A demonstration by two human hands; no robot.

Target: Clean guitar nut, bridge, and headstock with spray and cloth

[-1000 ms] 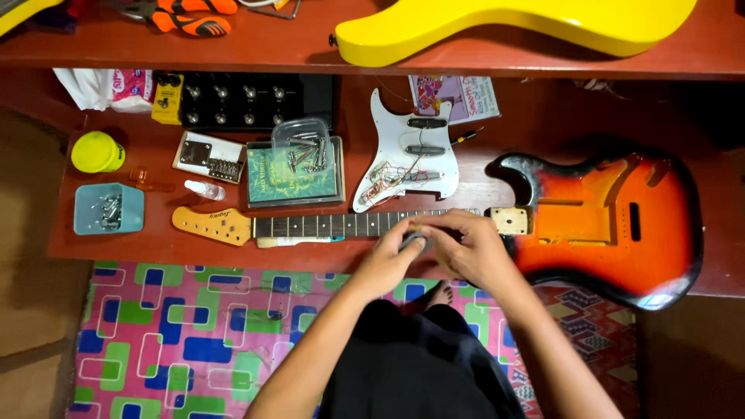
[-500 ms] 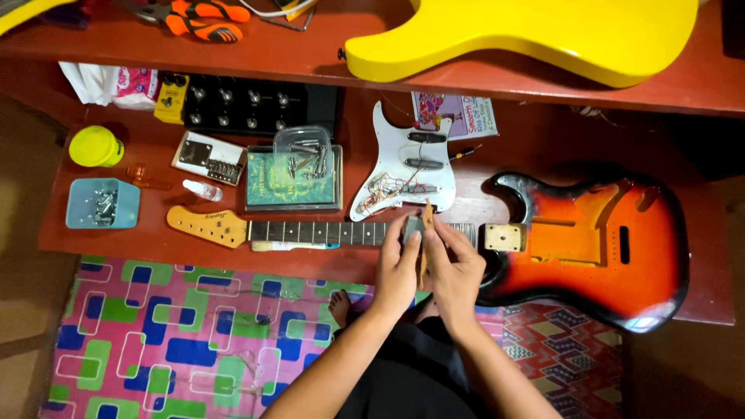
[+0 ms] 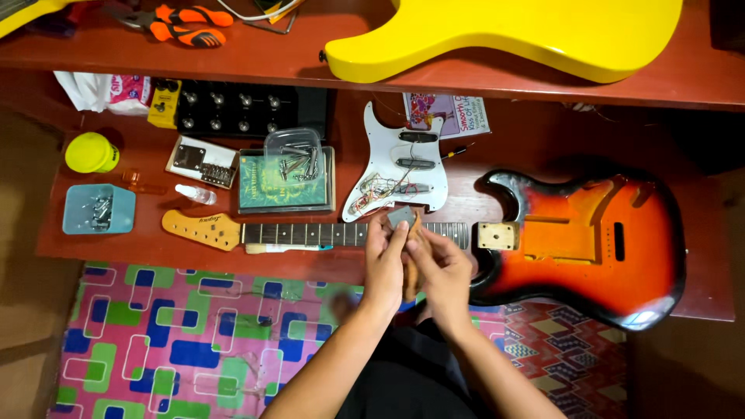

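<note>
Over a red-brown workbench point(image 3: 233, 248), above the frets of a detached guitar neck point(image 3: 310, 233): left hand point(image 3: 386, 264) and right hand point(image 3: 444, 271) pressed together, fingertips of both pinching a small grey flat piece point(image 3: 400, 216) raised just past the neck's far edge. Tucked between the palms, a slim wooden handle point(image 3: 411, 268), clasped rather than released. Just beyond, touching nothing, a white pickguard point(image 3: 397, 167) with loose wiring. To the right, a sunburst guitar body point(image 3: 582, 240); up on the shelf, a yellow guitar body point(image 3: 504, 35).
</note>
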